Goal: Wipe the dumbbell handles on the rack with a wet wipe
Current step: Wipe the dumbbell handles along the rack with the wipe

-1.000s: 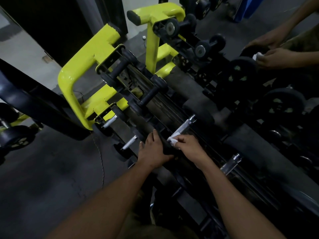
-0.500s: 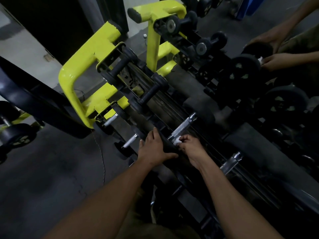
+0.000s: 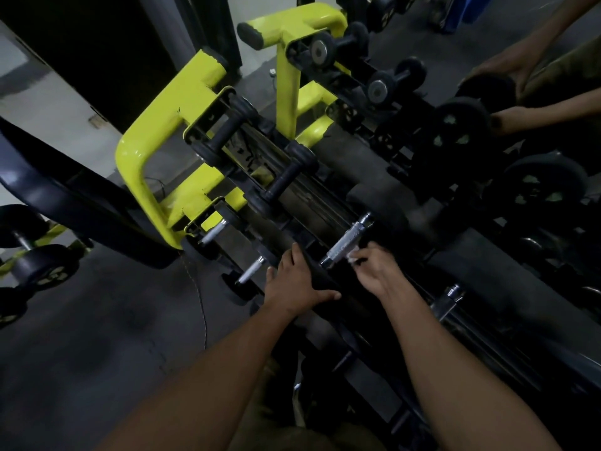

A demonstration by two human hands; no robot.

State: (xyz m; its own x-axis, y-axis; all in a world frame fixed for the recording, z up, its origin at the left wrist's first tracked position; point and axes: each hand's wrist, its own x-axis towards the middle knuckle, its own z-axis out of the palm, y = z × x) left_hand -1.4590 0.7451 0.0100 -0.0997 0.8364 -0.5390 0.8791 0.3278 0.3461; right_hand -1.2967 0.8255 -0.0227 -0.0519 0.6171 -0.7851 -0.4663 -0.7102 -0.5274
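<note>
The left hand (image 3: 294, 281) is lying spread flat on a black rubber dumbbell head (image 3: 320, 275) while the right hand (image 3: 374, 271) is pinching a small white wet wipe (image 3: 353, 257) against the knurled silver dumbbell handle (image 3: 346, 243) on the dark rack (image 3: 500, 281).

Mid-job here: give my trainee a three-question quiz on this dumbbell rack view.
1. True or false: the right hand holds the wet wipe beside the knurled chrome handle.
2. What does the left hand rest on? A) the dumbbell's black head B) the yellow frame C) the floor
3. Fill in: the frame is painted ___.

Key: 1 true; 2 A; 3 yellow.
</note>
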